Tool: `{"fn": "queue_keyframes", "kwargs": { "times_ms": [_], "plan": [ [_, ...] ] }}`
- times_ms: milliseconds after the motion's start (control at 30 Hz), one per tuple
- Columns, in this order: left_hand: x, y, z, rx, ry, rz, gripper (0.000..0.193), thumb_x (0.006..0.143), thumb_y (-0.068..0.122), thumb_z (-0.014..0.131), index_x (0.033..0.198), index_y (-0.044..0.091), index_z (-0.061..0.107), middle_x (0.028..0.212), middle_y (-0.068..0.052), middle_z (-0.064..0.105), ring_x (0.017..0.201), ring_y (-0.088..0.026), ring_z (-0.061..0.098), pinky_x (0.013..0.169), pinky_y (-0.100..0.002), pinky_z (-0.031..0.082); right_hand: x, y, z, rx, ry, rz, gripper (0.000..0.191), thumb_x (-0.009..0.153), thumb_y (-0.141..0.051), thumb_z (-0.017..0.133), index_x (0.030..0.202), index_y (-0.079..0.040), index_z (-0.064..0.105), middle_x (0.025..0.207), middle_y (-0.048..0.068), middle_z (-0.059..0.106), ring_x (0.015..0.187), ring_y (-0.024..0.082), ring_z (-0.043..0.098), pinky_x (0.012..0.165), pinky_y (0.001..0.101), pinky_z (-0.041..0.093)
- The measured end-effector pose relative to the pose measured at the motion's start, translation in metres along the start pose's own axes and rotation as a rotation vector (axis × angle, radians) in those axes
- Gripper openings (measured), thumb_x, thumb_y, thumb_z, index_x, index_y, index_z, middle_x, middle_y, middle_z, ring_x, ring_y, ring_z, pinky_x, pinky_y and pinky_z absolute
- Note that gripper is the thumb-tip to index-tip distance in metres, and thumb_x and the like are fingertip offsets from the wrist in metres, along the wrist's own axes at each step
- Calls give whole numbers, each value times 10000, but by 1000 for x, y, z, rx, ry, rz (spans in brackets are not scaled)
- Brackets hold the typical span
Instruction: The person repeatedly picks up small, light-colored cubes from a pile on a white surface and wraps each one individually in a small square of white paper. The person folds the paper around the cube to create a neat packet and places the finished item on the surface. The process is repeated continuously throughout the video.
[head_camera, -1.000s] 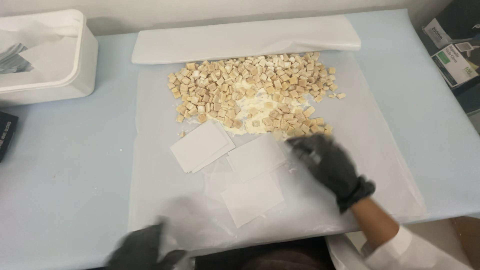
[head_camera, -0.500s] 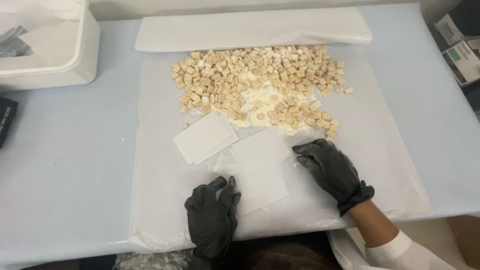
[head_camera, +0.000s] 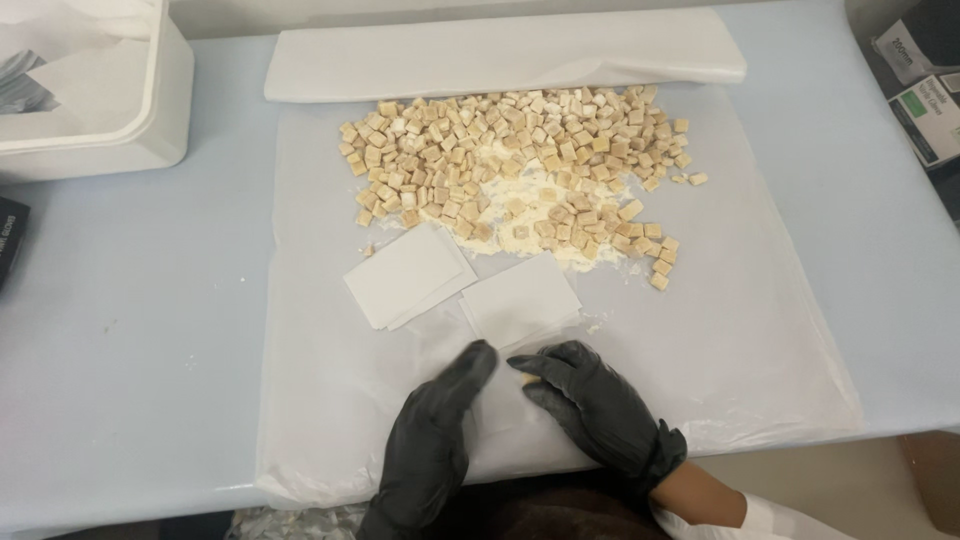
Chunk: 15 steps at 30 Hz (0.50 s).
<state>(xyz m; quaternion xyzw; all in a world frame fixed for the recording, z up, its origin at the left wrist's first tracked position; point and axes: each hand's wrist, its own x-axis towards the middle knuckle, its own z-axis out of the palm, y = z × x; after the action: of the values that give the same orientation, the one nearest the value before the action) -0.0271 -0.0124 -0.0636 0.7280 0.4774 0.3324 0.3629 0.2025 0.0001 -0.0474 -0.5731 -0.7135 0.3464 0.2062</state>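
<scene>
Right black-gloved hand (head_camera: 600, 410) pinches small tan cube (head_camera: 527, 380) at fingertips; left black-gloved hand (head_camera: 432, 440) flat, empty, just left of cube; square white paper sheets (head_camera: 520, 300) lie directly beyond.

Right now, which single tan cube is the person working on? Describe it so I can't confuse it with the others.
Start at the big heap of tan cubes on the white paper sheet, then drop toward the near edge, past the two stacks of white paper squares. The cube sits alone at the right hand fingertips, beside the left hand, far from the heap.
</scene>
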Motion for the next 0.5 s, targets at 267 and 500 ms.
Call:
{"fn": "queue_keyframes", "kwargs": {
  "times_ms": [267, 500],
  "plan": [
    [16, 9, 2, 398, 112, 357, 285, 777, 113, 739, 1057, 161, 754, 1066, 3, 759, 969, -266, 618, 870, -422, 400, 9, 12, -35, 184, -101, 11, 396, 967, -273, 584, 1318, -107, 664, 1254, 94, 733, 1102, 245, 728, 939, 371, 564],
    [41, 13, 6, 322, 195, 107, 145, 853, 168, 758, 993, 131, 761, 818, -22, 744, 799, -233, 610, 782, -413, 430, 7, 21, -27, -161, 33, -107, 289, 989, -297, 574, 1164, -188, 776, 1151, 24, 763, 1157, 232, 643, 995, 406, 497]
  ]
}}
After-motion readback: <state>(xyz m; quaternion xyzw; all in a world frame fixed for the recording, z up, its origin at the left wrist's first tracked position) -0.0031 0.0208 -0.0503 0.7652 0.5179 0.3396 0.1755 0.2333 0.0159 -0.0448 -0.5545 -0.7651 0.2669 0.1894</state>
